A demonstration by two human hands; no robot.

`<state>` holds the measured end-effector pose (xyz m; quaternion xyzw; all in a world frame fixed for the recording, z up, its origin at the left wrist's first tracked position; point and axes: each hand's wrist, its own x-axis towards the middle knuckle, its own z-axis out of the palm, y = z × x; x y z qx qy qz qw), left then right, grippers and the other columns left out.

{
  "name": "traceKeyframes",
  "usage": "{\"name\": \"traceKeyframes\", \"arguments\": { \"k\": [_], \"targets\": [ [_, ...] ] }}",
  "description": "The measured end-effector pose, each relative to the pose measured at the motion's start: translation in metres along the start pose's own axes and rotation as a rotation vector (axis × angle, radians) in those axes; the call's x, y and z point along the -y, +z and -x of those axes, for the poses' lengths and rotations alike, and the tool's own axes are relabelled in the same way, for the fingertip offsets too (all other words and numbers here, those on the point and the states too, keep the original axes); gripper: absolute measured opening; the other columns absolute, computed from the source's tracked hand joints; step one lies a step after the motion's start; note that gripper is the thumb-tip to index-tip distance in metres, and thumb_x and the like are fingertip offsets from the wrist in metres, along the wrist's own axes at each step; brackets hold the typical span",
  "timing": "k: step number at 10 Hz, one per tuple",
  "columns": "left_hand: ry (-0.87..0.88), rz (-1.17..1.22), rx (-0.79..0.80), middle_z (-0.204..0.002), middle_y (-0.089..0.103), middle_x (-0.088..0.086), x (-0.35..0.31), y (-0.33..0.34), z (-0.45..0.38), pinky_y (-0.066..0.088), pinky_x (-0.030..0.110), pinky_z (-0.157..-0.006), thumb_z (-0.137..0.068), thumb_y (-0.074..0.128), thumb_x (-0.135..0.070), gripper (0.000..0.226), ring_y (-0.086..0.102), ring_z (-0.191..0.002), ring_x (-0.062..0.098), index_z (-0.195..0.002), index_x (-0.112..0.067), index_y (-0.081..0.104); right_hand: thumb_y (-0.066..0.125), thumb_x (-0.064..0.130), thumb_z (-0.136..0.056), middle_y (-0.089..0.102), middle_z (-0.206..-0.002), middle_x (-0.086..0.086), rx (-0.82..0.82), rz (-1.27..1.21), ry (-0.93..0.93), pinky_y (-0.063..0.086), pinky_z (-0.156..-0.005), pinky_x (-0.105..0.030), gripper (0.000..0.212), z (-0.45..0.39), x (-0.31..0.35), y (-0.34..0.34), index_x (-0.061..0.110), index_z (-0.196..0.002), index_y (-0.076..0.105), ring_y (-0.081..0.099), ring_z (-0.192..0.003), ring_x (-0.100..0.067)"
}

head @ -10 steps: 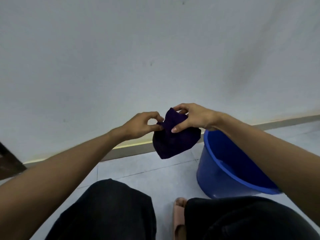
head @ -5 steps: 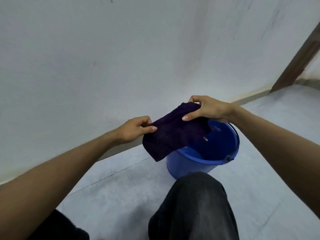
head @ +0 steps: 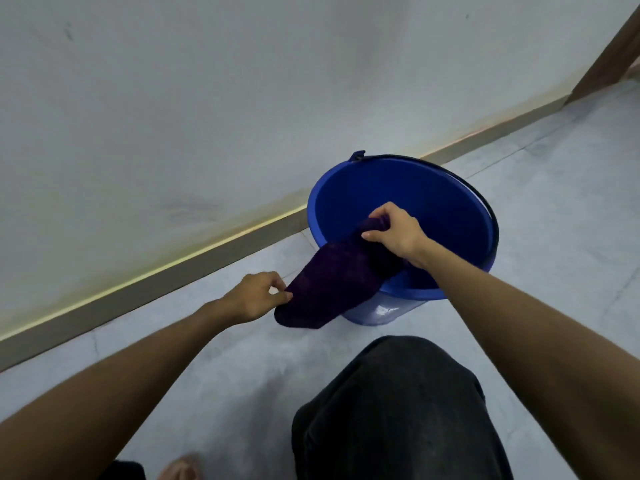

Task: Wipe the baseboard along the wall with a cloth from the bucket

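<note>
A dark purple cloth point(head: 330, 282) hangs stretched between my two hands, draped over the near rim of a blue bucket point(head: 433, 192). My right hand point(head: 393, 230) grips its upper end over the bucket's inside. My left hand point(head: 258, 294) pinches its lower corner just left of the bucket, above the floor. The grey-brown baseboard point(head: 173, 275) runs diagonally along the foot of the white wall, passing behind the bucket.
The bucket stands on pale floor tiles against the baseboard, its dark handle lying on the far rim. My knee in dark trousers point(head: 391, 410) is in front of it. A brown door frame point(head: 609, 53) rises at the far right.
Both hands have lowered with the cloth; the right hand has come down into the bucket's mouth. The view has tilted down, showing more floor and baseboard.
</note>
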<state>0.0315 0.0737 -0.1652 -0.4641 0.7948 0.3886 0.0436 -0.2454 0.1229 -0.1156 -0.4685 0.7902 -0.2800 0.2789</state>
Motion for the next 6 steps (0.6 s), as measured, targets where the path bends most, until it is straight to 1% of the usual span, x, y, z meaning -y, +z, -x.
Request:
{"name": "traceKeyframes", "arguments": {
  "k": [1,2,3,4,5,6],
  "targets": [
    [0.136,-0.069,-0.196,-0.145,0.045,0.005,-0.015,0.011,-0.003,0.036,0.034,-0.108,-0.093,0.054,-0.025,0.043,0.040,-0.133,0.023,-0.135,-0.018,0.044,0.073,0.020,-0.087,0.062,-0.102,-0.004,0.013,0.064,-0.036,0.045,-0.085,-0.030,0.026,0.006,-0.005,0.013,0.008,-0.107,0.064,0.057,-0.094,-0.017],
    [0.484,-0.240,-0.336,-0.160,0.019,-0.002,-0.037,0.014,-0.005,0.015,0.030,-0.119,-0.089,0.043,0.004,0.071,0.015,-0.148,0.017,-0.150,-0.022,0.021,0.051,0.041,-0.098,0.059,-0.061,-0.012,0.112,0.256,-0.091,0.042,-0.062,-0.037,0.053,0.027,-0.009,0.019,0.002,-0.063,0.058,0.052,-0.060,-0.022],
    [0.534,-0.349,-0.290,-0.161,0.015,-0.003,-0.047,0.012,-0.005,0.013,0.036,-0.122,-0.087,0.039,0.009,0.075,0.009,-0.149,0.018,-0.151,-0.023,0.018,0.038,0.048,-0.100,0.049,-0.053,-0.006,0.158,0.372,-0.088,0.038,-0.060,-0.038,0.062,0.043,-0.008,0.023,0.010,-0.051,0.041,0.049,-0.057,-0.025],
    [0.499,-0.366,-0.271,-0.160,0.020,-0.003,-0.052,0.003,-0.008,0.008,0.036,-0.121,-0.089,0.037,0.004,0.068,0.008,-0.149,0.017,-0.150,-0.023,0.022,0.025,0.053,-0.101,0.055,-0.062,-0.005,0.118,0.435,-0.034,0.038,-0.065,-0.039,0.062,0.056,-0.011,0.023,0.010,-0.058,0.042,0.052,-0.065,-0.027],
    [0.548,-0.417,-0.290,-0.159,0.024,-0.003,-0.050,-0.004,-0.014,0.007,0.035,-0.121,-0.092,0.037,-0.003,0.061,0.008,-0.149,0.016,-0.149,-0.022,0.025,0.022,0.052,-0.102,0.060,-0.068,-0.008,0.024,0.442,0.001,0.037,-0.066,-0.039,0.063,0.057,-0.009,0.022,0.007,-0.065,0.048,0.052,-0.066,-0.027],
    [0.549,-0.400,-0.290,-0.158,0.027,-0.003,-0.048,-0.023,-0.031,0.009,0.037,-0.121,-0.097,0.038,-0.013,0.053,0.011,-0.149,0.017,-0.149,-0.020,0.026,0.021,0.045,-0.104,0.066,-0.075,-0.009,-0.100,0.464,0.015,0.042,-0.083,-0.043,0.061,0.044,-0.010,0.022,0.006,-0.077,0.060,0.056,-0.072,-0.030]
  ]
}}
